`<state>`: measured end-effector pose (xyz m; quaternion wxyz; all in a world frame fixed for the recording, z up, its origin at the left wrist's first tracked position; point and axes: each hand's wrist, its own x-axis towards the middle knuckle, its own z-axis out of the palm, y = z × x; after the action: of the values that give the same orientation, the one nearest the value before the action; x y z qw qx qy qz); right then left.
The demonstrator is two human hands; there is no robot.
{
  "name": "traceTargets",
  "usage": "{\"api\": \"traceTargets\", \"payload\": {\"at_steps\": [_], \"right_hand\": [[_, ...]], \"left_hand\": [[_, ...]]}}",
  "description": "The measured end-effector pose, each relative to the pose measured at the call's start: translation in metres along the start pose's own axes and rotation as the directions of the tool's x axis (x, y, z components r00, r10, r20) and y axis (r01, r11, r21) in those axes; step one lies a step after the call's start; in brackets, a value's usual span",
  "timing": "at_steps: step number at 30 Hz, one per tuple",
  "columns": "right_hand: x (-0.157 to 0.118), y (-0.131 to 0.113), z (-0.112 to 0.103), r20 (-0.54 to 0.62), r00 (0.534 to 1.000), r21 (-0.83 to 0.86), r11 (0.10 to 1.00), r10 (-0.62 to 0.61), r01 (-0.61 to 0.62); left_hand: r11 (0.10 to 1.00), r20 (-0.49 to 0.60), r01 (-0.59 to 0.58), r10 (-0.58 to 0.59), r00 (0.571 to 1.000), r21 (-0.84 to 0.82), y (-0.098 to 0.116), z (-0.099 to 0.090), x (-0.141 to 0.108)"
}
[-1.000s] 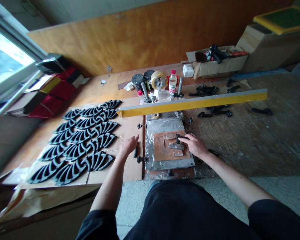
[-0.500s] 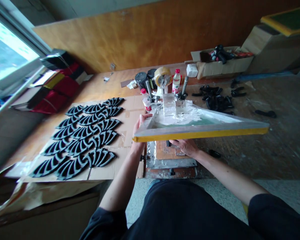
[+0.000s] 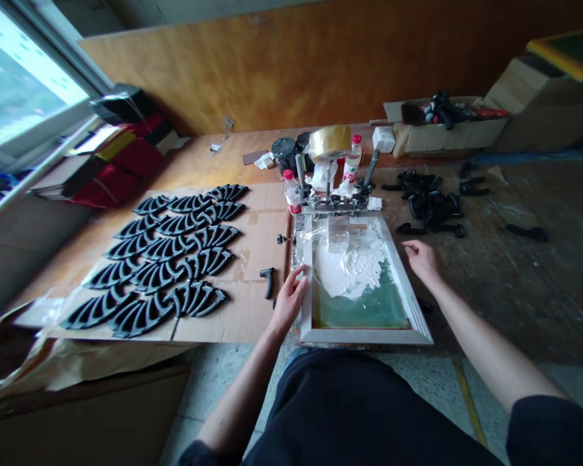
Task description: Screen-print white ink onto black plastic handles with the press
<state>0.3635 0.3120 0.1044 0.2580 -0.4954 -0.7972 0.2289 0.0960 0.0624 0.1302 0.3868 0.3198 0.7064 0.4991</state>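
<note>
Item: one framed screen (image 3: pixel 366 336), metal-railed, lying flat at the near edge of the tabletop (image 3: pixel 495 291), between the two hands. Whatever lies beneath it is hidden from me.

Charge: white paste (image 3: pixel 362 265), heaped over the far part of the green mesh (image 3: pixel 354 314); the near part is mostly uncovered, probably to keep the bulk back by the mount.

Fixings: clamp posts (image 3: pixel 372 167) behind the far rail, presumably there to keep the frame in register.

Left grip: left hand (image 3: pixel 290 299), fingers loosely spread, holding nothing that I can see. The screen is directly to its right; fingertips at the left rail, contact uncertain.

Right grip: right hand (image 3: pixel 422 260), fingers slightly curled and apart, nothing pinched. The screen is to its left, the right rail just beside the fingertips with a gap between.

Stock, left: fanned rows of black pieces (image 3: pixel 170 307) on a cardboard sheet (image 3: pixel 250 323), seemingly ordered to save room; one single black piece (image 3: pixel 269 283) nearer the screen.

Stock, right: a loose black heap (image 3: pixel 432 202), unsorted, apparently kept within reach.
</note>
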Motion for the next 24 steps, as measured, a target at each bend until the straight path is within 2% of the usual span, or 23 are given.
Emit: {"api": "traceTargets", "payload": {"at_steps": [2,4,5,6,8,11,13,15,17,18,19,20,23,24], "right_hand": [[0.018,-0.026,0.001,-0.074,0.995,-0.004,0.997,-0.074,0.074],[0.031,-0.065,0.01,-0.091,0.957,-0.042,0.962,-0.274,0.271],[0.034,-0.085,0.016,-0.056,0.928,-0.079,0.928,-0.368,0.364],[0.036,-0.104,0.024,0.008,0.904,-0.113,0.898,-0.427,0.425],[0.033,-0.13,0.038,0.175,0.879,-0.168,0.866,-0.444,0.471],[0.012,-0.138,0.05,0.382,0.821,-0.201,0.829,-0.424,0.521],[-0.009,-0.126,0.049,0.441,0.723,-0.147,0.752,-0.531,0.642],[-0.027,-0.113,0.041,0.455,0.583,-0.047,0.635,-0.674,0.771],[-0.035,-0.104,0.03,0.472,0.453,0.055,0.538,-0.757,0.841],[-0.035,-0.102,0.026,0.487,0.415,0.096,0.52,-0.768,0.849],[-0.033,-0.103,0.023,0.501,0.402,0.126,0.524,-0.767,0.842],[-0.031,-0.104,0.022,0.502,0.418,0.139,0.547,-0.757,0.825],[-0.032,-0.108,0.029,0.419,0.538,0.067,0.616,-0.731,0.785],[-0.037,-0.108,0.032,0.379,0.555,0.029,0.609,-0.74,0.792]], "left_hand": [[0.998,-0.012,0.02,-0.019,1.0,0.06,-0.021,0.005,0.005],[0.991,-0.024,0.031,-0.028,0.999,0.132,-0.036,0.008,0.011],[0.986,-0.024,0.039,-0.036,0.999,0.163,-0.041,0.008,0.014],[0.981,-0.018,0.045,-0.042,0.999,0.187,-0.044,0.009,0.016],[0.976,-0.001,0.049,-0.05,0.999,0.21,-0.045,0.008,0.019],[0.974,0.014,0.052,-0.056,0.998,0.219,-0.045,0.007,0.019],[0.972,0.012,0.059,-0.063,0.998,0.226,-0.045,0.007,0.019],[0.971,0.005,0.063,-0.066,0.998,0.232,-0.046,0.007,0.018],[0.972,-0.006,0.064,-0.064,0.998,0.228,-0.047,0.008,0.018],[0.973,-0.014,0.065,-0.063,0.998,0.222,-0.047,0.008,0.018],[0.974,-0.021,0.066,-0.063,0.998,0.215,-0.047,0.008,0.018],[0.976,-0.028,0.069,-0.065,0.998,0.205,-0.047,0.008,0.018],[0.982,-0.041,0.079,-0.073,0.997,0.174,-0.043,0.008,0.017],[0.983,-0.041,0.079,-0.073,0.996,0.164,-0.041,0.007,0.017]]}}
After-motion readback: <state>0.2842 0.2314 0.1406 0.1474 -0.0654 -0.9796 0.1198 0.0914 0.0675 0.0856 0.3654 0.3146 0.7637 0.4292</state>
